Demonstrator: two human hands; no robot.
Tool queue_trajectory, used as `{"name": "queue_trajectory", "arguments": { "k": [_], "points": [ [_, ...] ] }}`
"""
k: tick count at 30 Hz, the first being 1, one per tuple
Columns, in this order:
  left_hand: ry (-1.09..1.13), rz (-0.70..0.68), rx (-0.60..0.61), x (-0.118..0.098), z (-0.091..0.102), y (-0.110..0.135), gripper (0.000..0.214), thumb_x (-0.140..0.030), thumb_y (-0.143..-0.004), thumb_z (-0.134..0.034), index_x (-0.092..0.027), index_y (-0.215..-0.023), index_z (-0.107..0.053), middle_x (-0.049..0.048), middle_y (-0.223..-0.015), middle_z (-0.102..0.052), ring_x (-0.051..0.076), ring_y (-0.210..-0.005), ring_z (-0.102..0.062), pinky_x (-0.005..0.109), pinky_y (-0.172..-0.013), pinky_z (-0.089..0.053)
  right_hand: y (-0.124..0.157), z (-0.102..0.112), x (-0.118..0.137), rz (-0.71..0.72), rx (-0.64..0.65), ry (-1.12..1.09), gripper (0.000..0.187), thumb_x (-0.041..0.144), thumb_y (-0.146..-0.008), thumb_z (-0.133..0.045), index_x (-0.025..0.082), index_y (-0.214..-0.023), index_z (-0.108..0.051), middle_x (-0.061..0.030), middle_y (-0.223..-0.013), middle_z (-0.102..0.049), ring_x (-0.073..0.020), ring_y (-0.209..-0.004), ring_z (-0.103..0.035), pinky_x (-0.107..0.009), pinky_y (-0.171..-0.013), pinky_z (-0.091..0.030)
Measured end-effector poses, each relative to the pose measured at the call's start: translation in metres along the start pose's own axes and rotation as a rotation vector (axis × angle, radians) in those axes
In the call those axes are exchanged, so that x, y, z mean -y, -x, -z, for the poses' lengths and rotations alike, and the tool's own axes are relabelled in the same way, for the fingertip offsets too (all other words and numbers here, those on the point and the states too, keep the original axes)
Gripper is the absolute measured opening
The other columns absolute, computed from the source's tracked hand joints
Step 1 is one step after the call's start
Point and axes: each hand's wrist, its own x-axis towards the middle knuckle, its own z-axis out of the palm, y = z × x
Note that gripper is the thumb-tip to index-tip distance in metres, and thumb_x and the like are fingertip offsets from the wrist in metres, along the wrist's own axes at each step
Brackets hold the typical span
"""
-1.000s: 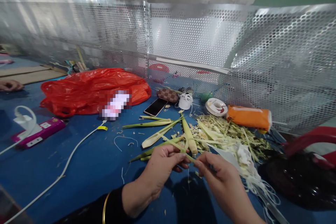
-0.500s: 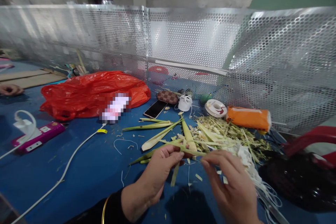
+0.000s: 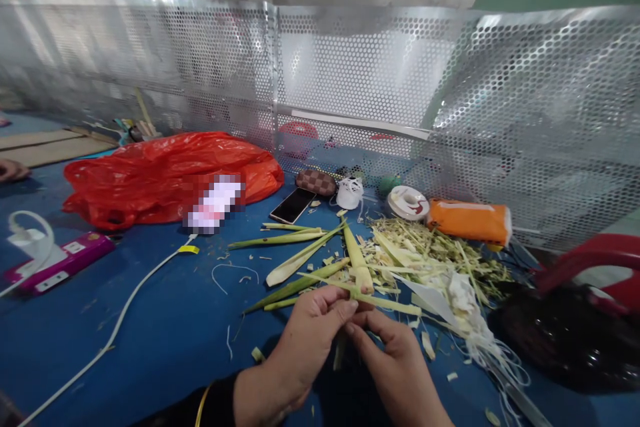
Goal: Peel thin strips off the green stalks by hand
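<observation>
Both my hands meet low in the middle, over the blue table. My left hand (image 3: 313, 330) pinches crossed green leaf strips (image 3: 356, 293) between thumb and fingers. From the right, my right hand (image 3: 387, 353) is closed on the same strips, its thumb and fingertips close to my left thumb. One strip sticks out to the right, another hangs down below my fingers. Just beyond lie a pale green stalk piece (image 3: 356, 257) and several long split leaf pieces (image 3: 300, 260). A heap of shredded plant scraps (image 3: 425, 243) spreads to the right. My fingers partly hide where the strips cross.
Along the back are a red plastic bag (image 3: 170, 177), a dark phone (image 3: 294, 205), a checked case (image 3: 316, 183), a white ribbon roll (image 3: 407, 203) and an orange packet (image 3: 470, 221). A lit phone (image 3: 215, 205) charges by a purple power strip (image 3: 60, 261). Another person's hand (image 3: 13, 171) rests far left.
My right hand has moved left and in, from beside the strip's right end to the crossing by my left fingers. The view has shifted slightly.
</observation>
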Motion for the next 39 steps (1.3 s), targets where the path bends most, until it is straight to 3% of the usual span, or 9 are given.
{"name": "queue_trajectory", "arguments": {
  "k": [5,10,24,26,29,30,32,36,39],
  "points": [
    [-0.006,-0.004,-0.015,0.004,0.003,-0.002,0.021,-0.03,-0.075,-0.07,-0.013,-0.086,-0.077,0.0091,-0.083,-0.075,0.02,-0.083,-0.067,0.029,-0.087,-0.047,0.001,0.0,0.001,0.026,0.015,0.031,0.029,0.035,-0.082,-0.057,0.017,-0.062,-0.067,-0.0045,-0.067,-0.067,-0.0172,-0.064,-0.062,-0.023,-0.061,-0.049],
    [-0.027,-0.004,-0.021,0.004,0.004,-0.003,0.019,-0.029,-0.076,-0.068,-0.013,-0.082,-0.077,0.0097,-0.084,-0.075,0.021,-0.085,-0.066,0.032,-0.091,-0.046,0.002,0.001,-0.003,0.102,0.028,0.079,0.028,0.033,-0.084,-0.055,0.018,-0.062,-0.064,-0.0045,-0.071,-0.066,-0.0176,-0.069,-0.06,-0.025,-0.067,-0.049],
    [-0.015,0.024,-0.063,0.0,0.001,-0.002,0.014,-0.024,-0.075,-0.067,-0.013,-0.077,-0.074,0.0082,-0.08,-0.074,0.019,-0.084,-0.066,0.03,-0.09,-0.045,0.007,0.006,0.002,0.237,0.051,0.297,0.025,0.025,-0.089,-0.049,0.02,-0.065,-0.055,-0.0015,-0.066,-0.06,-0.0149,-0.062,-0.056,-0.024,-0.061,-0.045],
    [0.011,0.034,-0.072,-0.002,0.001,-0.003,0.014,-0.024,-0.073,-0.068,-0.013,-0.08,-0.073,0.0072,-0.078,-0.073,0.018,-0.081,-0.065,0.029,-0.088,-0.046,0.009,0.014,0.01,0.323,-0.01,0.378,0.026,0.025,-0.09,-0.047,0.021,-0.066,-0.054,-0.0011,-0.063,-0.057,-0.0148,-0.06,-0.054,-0.025,-0.059,-0.042],
    [0.028,0.064,-0.067,-0.003,0.001,-0.003,0.016,-0.024,-0.071,-0.071,-0.013,-0.081,-0.07,0.0058,-0.075,-0.071,0.014,-0.072,-0.063,0.027,-0.079,-0.048,0.005,0.032,0.021,0.392,-0.221,0.494,0.024,0.028,-0.09,-0.05,0.021,-0.069,-0.057,-0.0018,-0.063,-0.056,-0.0163,-0.06,-0.052,-0.029,-0.061,-0.039],
    [0.029,0.088,-0.044,-0.003,0.001,-0.003,0.017,-0.024,-0.07,-0.071,-0.012,-0.082,-0.07,0.0053,-0.074,-0.07,0.013,-0.068,-0.062,0.027,-0.075,-0.048,0.002,0.037,0.023,0.377,-0.264,0.506,0.023,0.03,-0.089,-0.051,0.021,-0.071,-0.061,-0.0031,-0.067,-0.059,-0.0179,-0.064,-0.054,-0.03,-0.063,-0.04],
    [0.016,0.148,0.017,-0.002,0.0,-0.002,0.019,-0.025,-0.07,-0.07,-0.012,-0.084,-0.069,0.0041,-0.07,-0.068,0.012,-0.059,-0.06,0.025,-0.066,-0.048,-0.007,0.045,0.023,0.275,-0.207,0.438,0.023,0.036,-0.087,-0.055,0.022,-0.075,-0.067,-0.0052,-0.077,-0.065,-0.021,-0.075,-0.059,-0.033,-0.069,-0.042],
    [-0.062,0.239,0.096,-0.002,0.0,0.001,0.015,-0.024,-0.071,-0.066,-0.012,-0.081,-0.066,0.0037,-0.068,-0.068,0.009,-0.052,-0.058,0.022,-0.057,-0.045,-0.019,0.044,0.015,-0.132,0.063,-0.043,0.029,0.044,-0.082,-0.062,0.018,-0.073,-0.071,-0.0046,-0.071,-0.067,-0.0202,-0.072,-0.061,-0.031,-0.067,-0.047],
    [-0.116,0.276,0.152,-0.004,0.0,0.002,0.014,-0.025,-0.072,-0.065,-0.013,-0.078,-0.066,0.0035,-0.07,-0.067,0.008,-0.052,-0.057,0.021,-0.056,-0.045,-0.018,0.037,0.012,-0.29,0.03,-0.314,0.028,0.043,-0.073,-0.072,0.016,-0.07,-0.069,-0.003,-0.067,-0.065,-0.0171,-0.066,-0.058,-0.03,-0.065,-0.047]
  ]
}}
